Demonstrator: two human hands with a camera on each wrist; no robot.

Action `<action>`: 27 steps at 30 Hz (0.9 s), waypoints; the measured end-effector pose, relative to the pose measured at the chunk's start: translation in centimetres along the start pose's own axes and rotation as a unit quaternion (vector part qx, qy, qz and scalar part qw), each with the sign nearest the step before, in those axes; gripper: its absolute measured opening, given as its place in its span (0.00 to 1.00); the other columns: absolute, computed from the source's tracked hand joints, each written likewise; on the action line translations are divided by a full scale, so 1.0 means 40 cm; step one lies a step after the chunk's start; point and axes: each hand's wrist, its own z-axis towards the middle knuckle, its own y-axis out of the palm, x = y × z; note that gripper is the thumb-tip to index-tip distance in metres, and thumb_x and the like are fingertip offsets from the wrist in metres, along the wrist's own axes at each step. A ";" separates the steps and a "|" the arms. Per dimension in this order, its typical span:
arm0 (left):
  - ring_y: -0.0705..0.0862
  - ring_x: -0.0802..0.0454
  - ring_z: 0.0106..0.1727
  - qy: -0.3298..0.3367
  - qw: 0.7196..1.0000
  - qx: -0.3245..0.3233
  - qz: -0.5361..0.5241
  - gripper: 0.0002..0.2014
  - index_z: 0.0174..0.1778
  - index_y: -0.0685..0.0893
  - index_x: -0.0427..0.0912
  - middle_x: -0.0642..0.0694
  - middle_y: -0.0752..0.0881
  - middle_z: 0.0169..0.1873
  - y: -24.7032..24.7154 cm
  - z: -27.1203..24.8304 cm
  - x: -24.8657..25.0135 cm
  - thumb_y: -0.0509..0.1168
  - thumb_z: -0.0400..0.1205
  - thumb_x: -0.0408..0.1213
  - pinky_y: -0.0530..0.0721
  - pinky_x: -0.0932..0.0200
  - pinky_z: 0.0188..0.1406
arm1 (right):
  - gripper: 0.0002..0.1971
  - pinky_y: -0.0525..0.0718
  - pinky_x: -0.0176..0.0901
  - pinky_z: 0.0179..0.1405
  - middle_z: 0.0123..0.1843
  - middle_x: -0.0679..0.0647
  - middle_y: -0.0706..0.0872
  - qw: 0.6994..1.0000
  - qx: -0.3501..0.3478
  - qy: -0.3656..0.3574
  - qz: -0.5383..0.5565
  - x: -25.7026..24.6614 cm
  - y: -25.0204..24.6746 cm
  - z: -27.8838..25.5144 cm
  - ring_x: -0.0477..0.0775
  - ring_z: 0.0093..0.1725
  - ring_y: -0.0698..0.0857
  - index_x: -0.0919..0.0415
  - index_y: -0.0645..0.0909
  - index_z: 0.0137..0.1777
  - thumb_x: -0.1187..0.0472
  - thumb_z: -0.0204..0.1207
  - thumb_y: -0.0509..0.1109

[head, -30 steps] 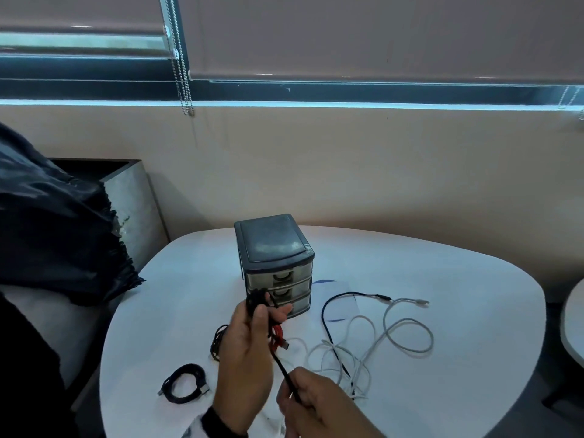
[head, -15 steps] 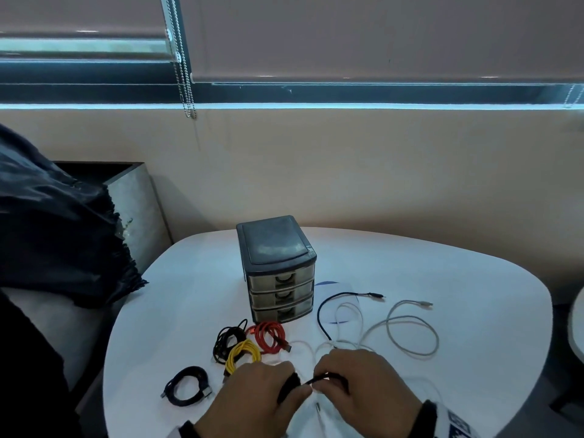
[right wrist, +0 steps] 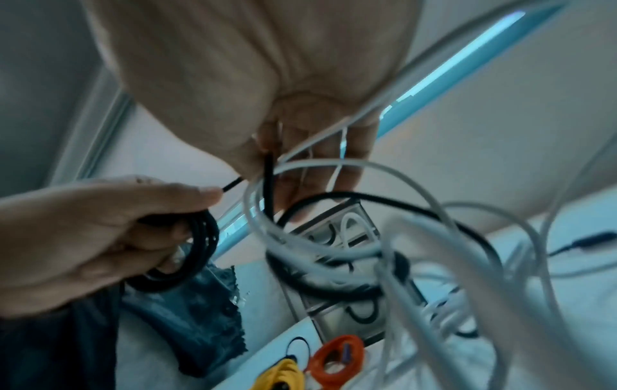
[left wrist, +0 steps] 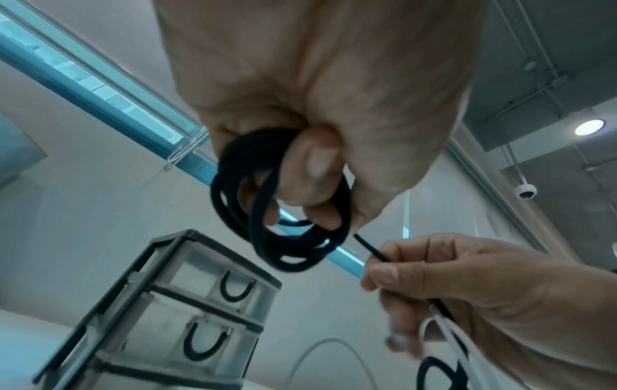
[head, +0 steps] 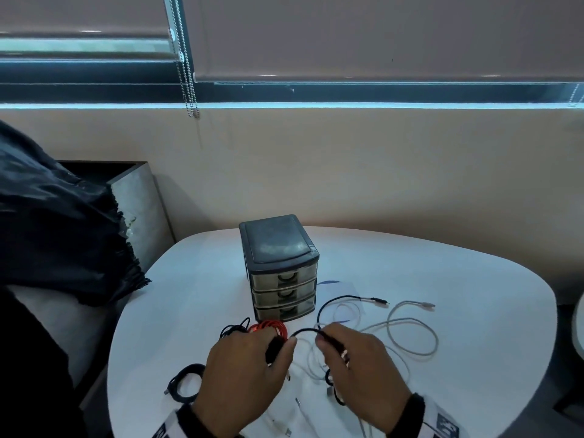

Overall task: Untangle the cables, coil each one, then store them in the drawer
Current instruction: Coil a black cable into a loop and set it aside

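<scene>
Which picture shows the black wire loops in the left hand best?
The left wrist view: the coiled black cable hangs fully visible from the left hand. The right wrist view shows it partly; in the head view the hand nearly hides it.

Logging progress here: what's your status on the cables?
Left hand grips black cable coil. Right hand pinches its loose run, white cables draped across. Drawer unit shut.

Drawer unit (head: 279,268) on table (head: 442,358), cables (head: 410,336) right.
</scene>
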 end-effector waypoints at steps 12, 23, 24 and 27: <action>0.74 0.57 0.22 -0.032 0.988 -0.011 -0.153 0.24 0.26 0.79 0.48 0.53 0.78 0.19 -0.037 0.109 -0.052 0.64 0.83 0.59 0.69 0.64 0.25 | 0.11 0.80 0.40 0.39 0.36 0.56 0.89 0.973 -0.111 0.077 0.188 0.049 -0.040 0.116 0.46 0.33 0.82 0.62 0.87 0.38 0.56 0.79 0.74; 0.70 0.56 0.21 -0.008 0.987 0.070 -0.144 0.24 0.25 0.78 0.44 0.50 0.76 0.19 -0.157 0.208 -0.089 0.67 0.82 0.56 0.71 0.56 0.25 | 0.14 0.73 0.37 0.29 0.29 0.55 0.80 0.976 -0.140 0.067 0.154 0.112 -0.037 0.095 0.45 0.27 0.74 0.61 0.86 0.40 0.51 0.81 0.70; 0.71 0.55 0.21 -0.011 0.984 0.090 -0.152 0.24 0.24 0.77 0.44 0.51 0.76 0.18 -0.163 0.216 -0.091 0.67 0.82 0.55 0.72 0.55 0.26 | 0.15 0.73 0.37 0.26 0.26 0.52 0.77 0.973 -0.117 0.084 0.179 0.104 -0.047 0.099 0.47 0.24 0.72 0.63 0.85 0.39 0.52 0.82 0.69; 0.70 0.53 0.20 -0.030 0.974 0.135 -0.178 0.24 0.24 0.74 0.45 0.51 0.73 0.17 -0.175 0.230 -0.093 0.68 0.82 0.55 0.70 0.57 0.25 | 0.20 0.77 0.39 0.23 0.19 0.47 0.68 0.970 -0.012 0.126 0.207 0.095 -0.082 0.115 0.46 0.18 0.70 0.62 0.81 0.32 0.51 0.83 0.66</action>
